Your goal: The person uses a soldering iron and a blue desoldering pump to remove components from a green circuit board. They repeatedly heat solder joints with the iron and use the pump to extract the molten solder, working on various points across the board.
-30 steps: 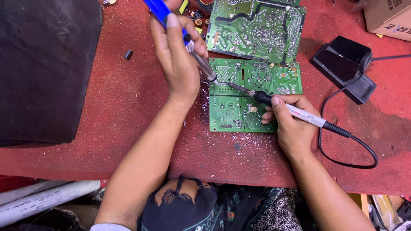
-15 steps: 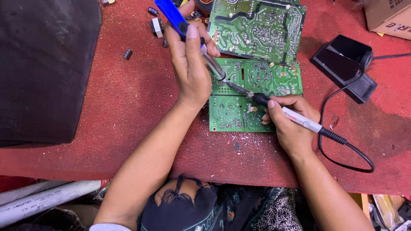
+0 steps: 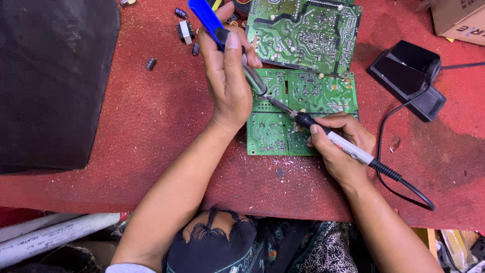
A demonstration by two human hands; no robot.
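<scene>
While circuit boards (image 3: 303,108) cover it, red felt bench (image 3: 151,131) looks crumb-strewn.

Green circuit board (image 3: 303,114) (white markings), blue-handled pump (image 3: 204,15), red mat (image 3: 151,131).

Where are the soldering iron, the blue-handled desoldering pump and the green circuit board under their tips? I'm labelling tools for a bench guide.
soldering iron (image 3: 339,142), head view, on its white handle.
blue-handled desoldering pump (image 3: 204,16), head view, on the blue handle.
green circuit board (image 3: 323,93), head view, on its bare upper right part.
</scene>
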